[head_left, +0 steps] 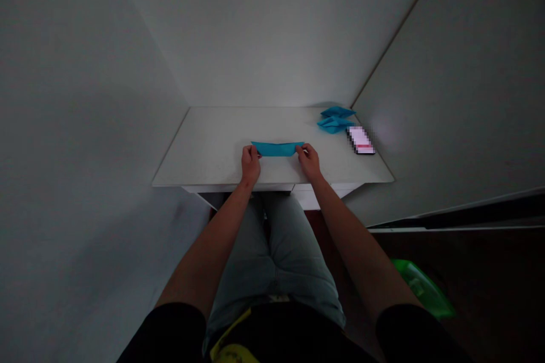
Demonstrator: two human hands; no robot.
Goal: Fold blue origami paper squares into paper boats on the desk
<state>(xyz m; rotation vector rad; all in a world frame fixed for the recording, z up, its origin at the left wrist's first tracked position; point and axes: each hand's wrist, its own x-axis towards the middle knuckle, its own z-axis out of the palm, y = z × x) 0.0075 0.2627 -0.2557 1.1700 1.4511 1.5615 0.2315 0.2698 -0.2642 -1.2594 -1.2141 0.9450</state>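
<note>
The room is dim. The left hand [250,163] and right hand [309,160] stretch out, fingers pinching the blue paper [277,148] ends on the bench [213,147].

One head-worn view here, looking forward and steeply down from above the person's lap onto a small white table [213,147] set in a wall corner; table sits mid-frame, fairly near, walls filling both sides.

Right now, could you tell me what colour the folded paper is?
Blue; the paper shows in the head view.

Folded blue paper shapes [335,119] beside phone [361,140] on white table [213,147].
</note>
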